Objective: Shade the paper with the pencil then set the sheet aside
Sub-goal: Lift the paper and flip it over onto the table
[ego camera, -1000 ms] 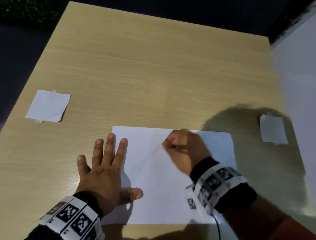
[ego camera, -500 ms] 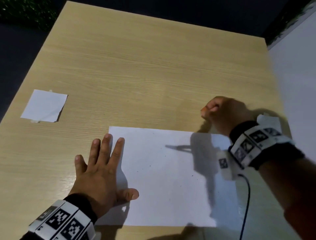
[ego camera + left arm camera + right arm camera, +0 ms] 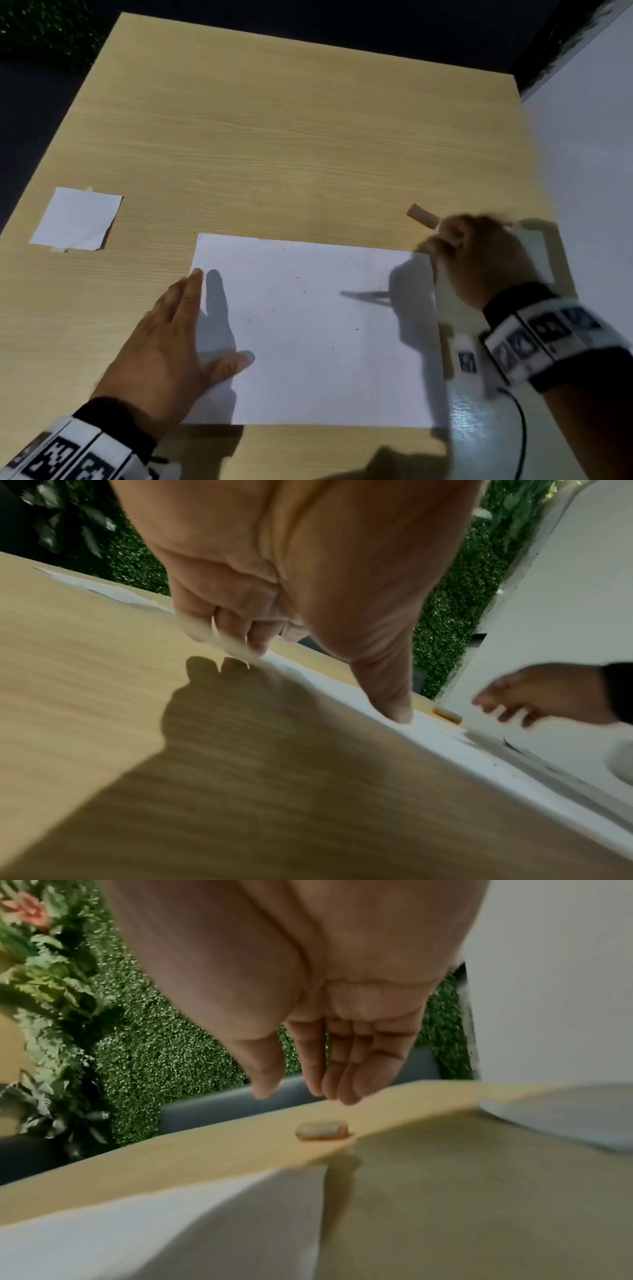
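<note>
In the head view, the sheet (image 3: 322,329), thin and limp, is seen flat near the table's (image 3: 274,137) front edge; it is judged light and best lifted at an edge. It is pressed by the flat, spread left hand (image 3: 164,346).

In the left wrist view, fingertips (image 3: 253,645) meet its edge.

In the right wrist view, the stubby pencil (image 3: 322,1131) (short, orange-tan) lies free beyond the sheet's far right corner, under the relaxed, empty right hand (image 3: 325,1042).

Pencil (image 3: 422,215) probably on table (image 3: 274,137), behind sheet (image 3: 325,342).
</note>
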Demonstrator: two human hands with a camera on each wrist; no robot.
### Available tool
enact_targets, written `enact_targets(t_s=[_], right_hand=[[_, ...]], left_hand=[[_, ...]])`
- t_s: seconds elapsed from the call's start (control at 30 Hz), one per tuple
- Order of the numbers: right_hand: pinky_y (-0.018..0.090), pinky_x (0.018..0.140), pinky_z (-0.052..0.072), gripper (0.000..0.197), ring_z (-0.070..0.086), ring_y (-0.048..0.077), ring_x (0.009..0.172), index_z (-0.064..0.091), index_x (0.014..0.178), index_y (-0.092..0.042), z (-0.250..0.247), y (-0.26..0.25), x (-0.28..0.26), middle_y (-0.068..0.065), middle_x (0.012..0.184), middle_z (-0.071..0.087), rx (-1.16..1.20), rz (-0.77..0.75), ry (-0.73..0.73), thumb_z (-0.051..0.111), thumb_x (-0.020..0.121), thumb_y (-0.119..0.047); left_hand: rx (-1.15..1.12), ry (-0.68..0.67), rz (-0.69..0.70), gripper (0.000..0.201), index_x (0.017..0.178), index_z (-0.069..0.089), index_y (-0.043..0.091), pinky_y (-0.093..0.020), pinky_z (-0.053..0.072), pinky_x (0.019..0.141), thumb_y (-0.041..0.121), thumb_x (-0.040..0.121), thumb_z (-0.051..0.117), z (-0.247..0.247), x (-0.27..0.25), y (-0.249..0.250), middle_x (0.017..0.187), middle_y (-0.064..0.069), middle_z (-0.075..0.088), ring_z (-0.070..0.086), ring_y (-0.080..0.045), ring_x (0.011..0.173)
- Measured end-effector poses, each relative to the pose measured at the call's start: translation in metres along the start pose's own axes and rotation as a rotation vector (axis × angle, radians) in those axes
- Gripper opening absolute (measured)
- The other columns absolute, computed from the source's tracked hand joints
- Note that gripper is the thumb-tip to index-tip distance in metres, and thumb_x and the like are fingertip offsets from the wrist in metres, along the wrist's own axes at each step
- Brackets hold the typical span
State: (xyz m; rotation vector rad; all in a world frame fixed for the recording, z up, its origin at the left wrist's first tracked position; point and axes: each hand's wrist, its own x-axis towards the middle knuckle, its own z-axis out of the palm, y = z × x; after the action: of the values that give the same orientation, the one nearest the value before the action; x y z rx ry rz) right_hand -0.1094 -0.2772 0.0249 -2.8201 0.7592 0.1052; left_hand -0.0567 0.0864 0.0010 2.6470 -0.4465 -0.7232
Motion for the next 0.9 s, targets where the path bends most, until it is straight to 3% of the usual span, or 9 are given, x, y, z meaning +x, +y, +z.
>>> enact_targets(t_s=[0.03,0.1,0.23,0.37,0.47,0.53,0.63,0.8,0.9], right_hand=[[0.026,0.074,0.046,0.035,0.06,0.022,0.091,0.061,0.112,-0.015,0.005,0.002,-0.018,0.008,0.106,0.064,0.029,-0.018,-0.062,0.052,0.089,-0.04],[0.026,0.087,0.047,0.049,0.055,0.021,0.104,0.055,0.125,-0.014,0.021,0.004,-0.048,0.006,0.118,0.057,0.029,-0.032,-0.164,0.064,0.084,-0.039],[0.035,0.099,0.039,0.064,0.045,0.028,0.118,0.053,0.125,-0.016,0.043,0.005,-0.068,0.004,0.13,0.047,0.017,-0.035,-0.17,0.079,0.07,-0.036],[0.024,0.087,0.034,0.034,0.051,0.022,0.105,0.061,0.106,-0.018,0.041,-0.006,-0.067,0.0,0.108,0.053,0.133,-0.011,-0.093,0.075,0.075,-0.02],[0.021,0.069,0.035,0.018,0.054,0.017,0.078,0.055,0.093,-0.023,0.03,-0.015,-0.069,-0.006,0.085,0.054,0.278,0.08,-0.075,0.067,0.082,-0.016],[0.022,0.059,0.036,0.02,0.053,0.014,0.068,0.05,0.086,-0.027,0.024,-0.017,-0.07,-0.008,0.075,0.058,0.374,0.106,-0.064,0.066,0.083,-0.016],[0.014,0.054,0.036,0.027,0.051,0.001,0.064,0.048,0.076,-0.03,0.011,-0.019,-0.069,-0.014,0.068,0.057,0.446,0.084,-0.029,0.071,0.079,-0.016],[0.009,0.05,0.036,0.031,0.049,-0.002,0.055,0.05,0.069,-0.028,-0.023,-0.026,-0.065,-0.01,0.063,0.054,0.565,0.029,0.038,0.074,0.074,-0.01],[0.012,0.052,0.036,0.032,0.049,-0.003,0.055,0.051,0.068,-0.028,-0.036,-0.029,-0.065,-0.009,0.062,0.055,0.6,0.018,0.097,0.077,0.071,-0.009]], left_hand=[[0.011,0.024,-0.02,0.12,0.152,0.0,0.02,-0.036,0.02,0.116,0.077,0.064,0.056,-0.001,0.002,-0.003,0.16,-0.001,0.012,0.015,-0.018,0.145],[0.042,0.046,-0.067,0.11,0.149,0.017,0.012,-0.042,0.027,0.113,0.077,0.066,0.049,-0.002,0.005,-0.01,0.152,-0.008,0.028,0.027,-0.026,0.139],[0.055,0.028,-0.111,0.089,0.144,0.025,0.006,-0.043,0.027,0.113,0.06,0.079,0.054,0.003,0.007,-0.005,0.145,-0.008,0.026,0.021,-0.026,0.137],[-0.04,0.083,-0.119,0.061,0.134,0.04,0.011,-0.041,0.034,0.105,0.04,0.085,0.062,0.005,0.006,0.005,0.137,-0.004,0.037,0.034,-0.023,0.128],[-0.132,0.099,-0.162,0.051,0.131,0.044,0.019,-0.035,0.04,0.086,0.034,0.086,0.062,-0.002,0.003,0.006,0.126,-0.002,0.051,0.052,-0.026,0.109],[-0.181,0.118,-0.199,0.053,0.134,0.041,0.02,-0.034,0.039,0.076,0.031,0.086,0.063,-0.009,0.002,0.004,0.119,-0.004,0.059,0.058,-0.026,0.094],[-0.301,0.141,-0.225,0.066,0.139,0.036,0.019,-0.036,0.042,0.082,0.032,0.083,0.068,-0.022,0.006,-0.003,0.126,0.001,0.062,0.06,-0.022,0.1],[-0.499,0.18,-0.19,0.088,0.146,0.026,0.019,-0.034,0.041,0.088,0.032,0.076,0.079,-0.048,0.021,-0.009,0.135,0.002,0.055,0.056,-0.014,0.107],[-0.562,0.188,-0.089,0.051,0.127,0.05,0.017,-0.021,0.041,0.071,0.024,0.082,0.073,-0.063,0.032,-0.008,0.103,0.011,0.063,0.059,-0.004,0.086]])
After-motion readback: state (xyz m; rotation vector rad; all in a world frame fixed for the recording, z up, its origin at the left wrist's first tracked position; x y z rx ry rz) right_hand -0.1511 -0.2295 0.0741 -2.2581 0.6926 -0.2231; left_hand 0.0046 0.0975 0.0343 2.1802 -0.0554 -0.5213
